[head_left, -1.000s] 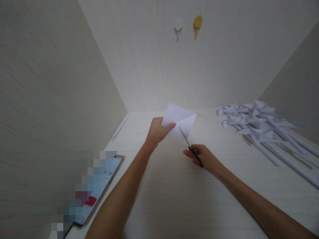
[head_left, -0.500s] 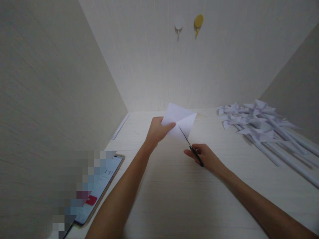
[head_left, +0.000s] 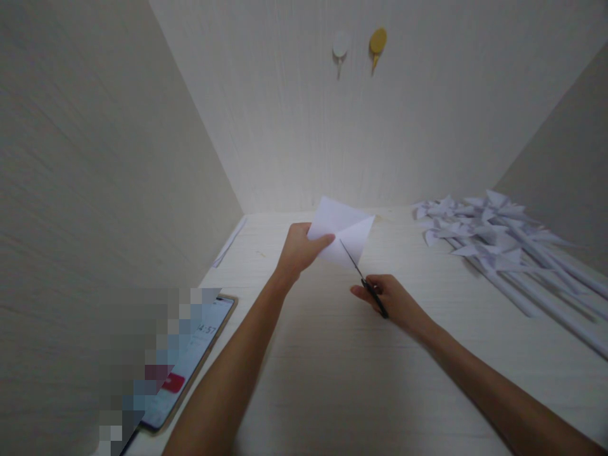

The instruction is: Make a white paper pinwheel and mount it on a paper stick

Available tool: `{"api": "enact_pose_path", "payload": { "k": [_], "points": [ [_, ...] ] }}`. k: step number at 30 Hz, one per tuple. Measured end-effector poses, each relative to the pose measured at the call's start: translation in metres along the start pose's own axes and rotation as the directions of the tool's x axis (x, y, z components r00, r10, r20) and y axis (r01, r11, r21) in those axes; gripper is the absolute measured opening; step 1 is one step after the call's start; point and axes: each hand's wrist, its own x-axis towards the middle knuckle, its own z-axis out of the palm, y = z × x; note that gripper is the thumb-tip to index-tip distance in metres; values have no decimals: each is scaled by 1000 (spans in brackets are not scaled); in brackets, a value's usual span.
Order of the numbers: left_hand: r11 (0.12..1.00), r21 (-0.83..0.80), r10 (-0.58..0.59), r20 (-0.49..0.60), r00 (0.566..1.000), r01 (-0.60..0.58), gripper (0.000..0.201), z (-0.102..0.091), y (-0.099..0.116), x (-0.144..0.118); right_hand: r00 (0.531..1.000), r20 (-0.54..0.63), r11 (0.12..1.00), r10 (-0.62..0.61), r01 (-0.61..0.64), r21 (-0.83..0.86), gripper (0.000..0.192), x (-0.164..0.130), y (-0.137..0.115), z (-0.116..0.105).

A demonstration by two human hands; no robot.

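Observation:
A white, roughly square sheet of paper (head_left: 349, 221) with a diagonal crease is pinched in my left hand (head_left: 304, 247), the thumb lying on its face. My right hand (head_left: 387, 294) grips a pair of black-handled scissors (head_left: 372, 295). Their blades point up and left over the lower part of the paper, the tip close to my left thumb. Whether the blades are cutting into the sheet at this moment I cannot tell. Both hands are held above the pale table (head_left: 327, 367).
Several white paper pinwheels (head_left: 498, 256) on paper sticks lie piled at the right. A phone (head_left: 190, 361), partly blurred out, rests at the left beside the wall. A folded paper strip (head_left: 230, 241) lies along the left edge. White (head_left: 340, 44) and yellow (head_left: 378, 40) hooks hang on the back wall.

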Motion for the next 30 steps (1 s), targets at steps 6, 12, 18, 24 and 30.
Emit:
{"api": "enact_pose_path", "payload": {
  "k": [6, 12, 18, 24, 30],
  "points": [
    [1000, 0, 3, 6, 1000, -3, 21, 0, 0, 0, 1000, 6, 1000, 14, -13, -7, 50, -1, -1, 0],
    [1000, 3, 10, 10, 1000, -10, 23, -1, -1, 0, 1000, 8, 1000, 10, -10, -6, 49, -1, -2, 1],
    [1000, -11, 10, 17, 1000, -10, 21, 0, -1, 0, 1000, 21, 1000, 9, -8, -3, 48, -1, -2, 1],
    [1000, -17, 7, 8, 1000, -7, 21, 0, -1, 0, 999, 48, 998, 3, -6, 58, 47, -1, -2, 1],
    [996, -89, -14, -39, 999, 10, 20, 1, -4, 1, 991, 137, 981, 14, -39, 187, 41, 1, 2, 3]
  ]
}}
